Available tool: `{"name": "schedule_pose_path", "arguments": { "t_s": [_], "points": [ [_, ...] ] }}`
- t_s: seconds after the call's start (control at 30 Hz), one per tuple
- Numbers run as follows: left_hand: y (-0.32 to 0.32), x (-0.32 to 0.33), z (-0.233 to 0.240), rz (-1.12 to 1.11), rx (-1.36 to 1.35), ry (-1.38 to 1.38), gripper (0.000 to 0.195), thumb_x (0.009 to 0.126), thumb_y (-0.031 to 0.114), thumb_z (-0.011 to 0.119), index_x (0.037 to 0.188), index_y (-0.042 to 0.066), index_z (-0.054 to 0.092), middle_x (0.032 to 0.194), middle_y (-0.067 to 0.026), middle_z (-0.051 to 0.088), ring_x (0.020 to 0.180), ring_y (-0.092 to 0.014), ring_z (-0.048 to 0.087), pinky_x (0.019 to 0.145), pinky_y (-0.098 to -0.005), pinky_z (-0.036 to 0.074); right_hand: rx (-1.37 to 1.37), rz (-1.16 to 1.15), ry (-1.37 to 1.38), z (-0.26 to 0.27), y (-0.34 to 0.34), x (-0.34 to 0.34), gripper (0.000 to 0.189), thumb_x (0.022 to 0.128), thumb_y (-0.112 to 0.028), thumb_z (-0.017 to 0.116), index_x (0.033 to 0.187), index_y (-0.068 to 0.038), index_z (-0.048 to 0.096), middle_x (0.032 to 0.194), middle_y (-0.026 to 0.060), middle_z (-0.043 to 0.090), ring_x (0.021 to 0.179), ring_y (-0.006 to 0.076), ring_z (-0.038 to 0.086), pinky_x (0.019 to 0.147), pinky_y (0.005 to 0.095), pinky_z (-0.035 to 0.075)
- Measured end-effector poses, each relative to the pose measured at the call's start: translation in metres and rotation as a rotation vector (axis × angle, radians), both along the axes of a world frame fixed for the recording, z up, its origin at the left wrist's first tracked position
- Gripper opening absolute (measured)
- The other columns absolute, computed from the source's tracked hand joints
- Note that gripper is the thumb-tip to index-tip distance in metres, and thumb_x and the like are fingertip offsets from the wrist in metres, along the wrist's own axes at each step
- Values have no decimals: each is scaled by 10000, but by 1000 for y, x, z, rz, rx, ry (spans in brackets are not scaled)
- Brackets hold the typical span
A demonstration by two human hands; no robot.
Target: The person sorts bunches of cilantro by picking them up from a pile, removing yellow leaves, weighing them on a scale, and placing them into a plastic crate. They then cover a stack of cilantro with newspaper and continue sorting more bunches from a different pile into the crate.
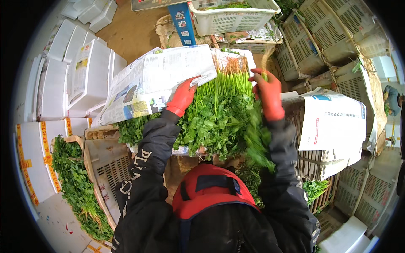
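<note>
Before me lies a wide layer of leafy coriander, its pale roots at the far side and its leaves towards me. Sheets of printed newspaper cover its left part. My left hand, in a red glove, rests on the newspaper's near edge; how its hidden fingers lie cannot be told. My right hand, gloved alike, grips a small coriander bunch at the layer's right edge. That bunch is blurred, roots up and leaves hanging towards me. A white foam box shows beneath the layer.
White foam boxes are stacked at left. A crate of coriander stands at lower left, another white crate ahead by a blue post. A strapped newspaper stack and piled crates stand at right. Another person is far right.
</note>
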State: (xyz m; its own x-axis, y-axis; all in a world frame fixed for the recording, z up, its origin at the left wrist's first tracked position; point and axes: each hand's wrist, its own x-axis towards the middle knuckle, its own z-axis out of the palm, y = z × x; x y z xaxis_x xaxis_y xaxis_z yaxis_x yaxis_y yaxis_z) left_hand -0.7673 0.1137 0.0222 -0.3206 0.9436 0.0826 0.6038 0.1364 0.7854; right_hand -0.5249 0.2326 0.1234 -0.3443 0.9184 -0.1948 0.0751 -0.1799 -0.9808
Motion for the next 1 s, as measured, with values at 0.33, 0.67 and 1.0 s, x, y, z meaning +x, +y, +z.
{"name": "schedule_pose_path", "arguments": {
  "t_s": [0.33,0.67,1.0],
  "points": [
    [1,1,-11,17,94,-20,332,835,123,537,1162,67,556,1123,-193,582,1058,-377,526,910,-397,418,340,293,-1061,-130,68,-71,536,642,-460,710,945,-21,660,958,212,648,921,348,619,795,394,484],
    [-19,38,84,84,116,446,661,733,45,644,1335,41,370,1231,-197,484,1157,-392,446,977,-431,365,469,-220,-389,-137,53,-30,414,743,-134,677,1063,99,556,893,100,643,712,159,599,674,285,467],
    [71,103,24,138,172,-353,342,850,84,500,1185,24,533,1023,-207,619,968,-343,586,835,-378,460,156,-230,-60,-145,54,-36,254,764,-167,700,921,18,625,776,75,652,654,128,582,586,264,453]
  ]
}}
